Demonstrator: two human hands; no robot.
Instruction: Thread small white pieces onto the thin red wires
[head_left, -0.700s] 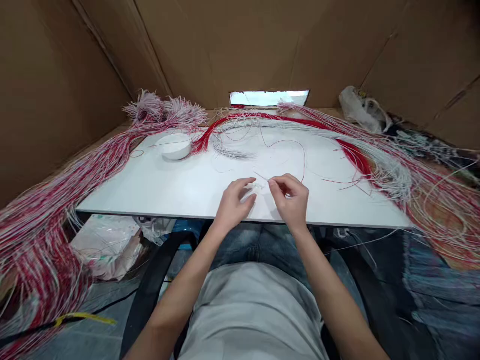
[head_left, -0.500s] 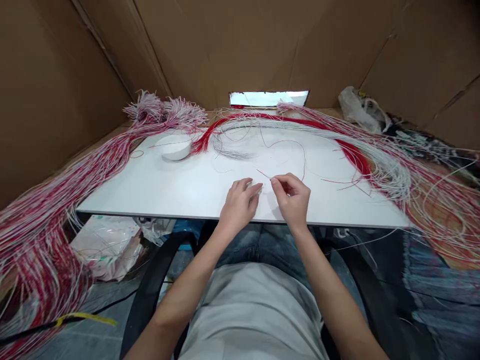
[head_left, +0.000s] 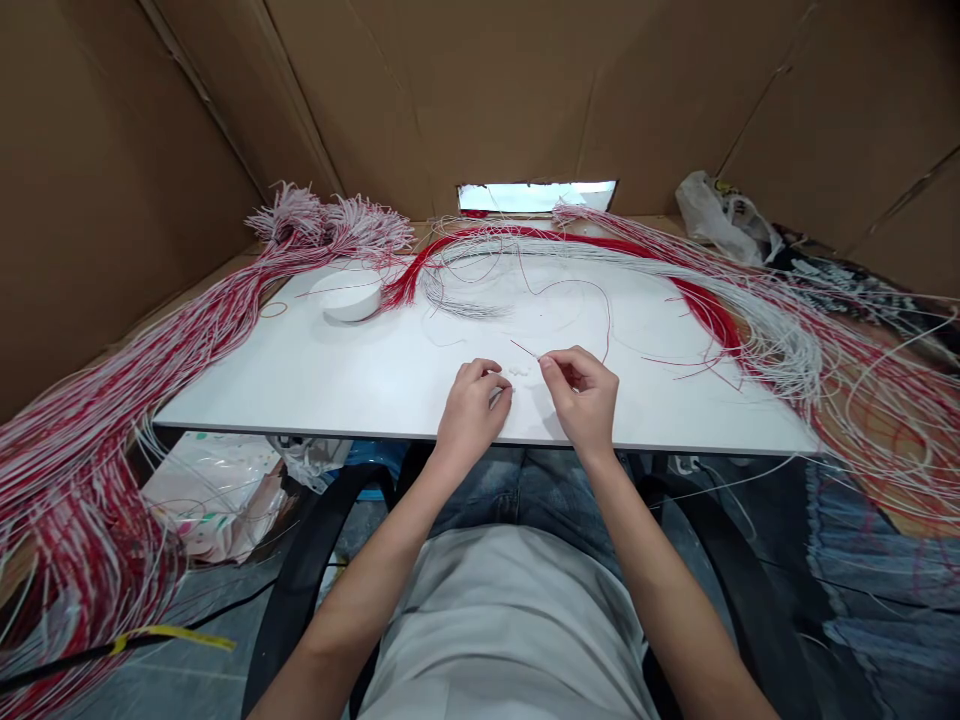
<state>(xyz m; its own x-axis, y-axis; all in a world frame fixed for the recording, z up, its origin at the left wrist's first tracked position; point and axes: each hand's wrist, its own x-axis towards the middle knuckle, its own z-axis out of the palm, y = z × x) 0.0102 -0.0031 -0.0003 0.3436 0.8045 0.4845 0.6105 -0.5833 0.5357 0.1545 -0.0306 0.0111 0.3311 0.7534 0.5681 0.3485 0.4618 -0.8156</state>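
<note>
Between the thumb and forefinger of my right hand is a thin red wire, its end sticking out to the upper left. A tiny white piece shows where the wire meets the fingertips; its kind is too small to tell. My left hand rests low over the white tabletop, fingers curled in and thumb close to the forefinger. Whatever those fingertips hold is hidden. Several small white pieces lie on the table between my two hands.
A round white bowl stands at the back left. Bundles of red wires and white wires arc across the back and right. Red-and-white wires drape over the left side. Cardboard walls enclose the table.
My left hand has drawn back slightly to the left and its fingers have closed in, uncovering the small white pieces. The right hand holds the wire almost where it was.
</note>
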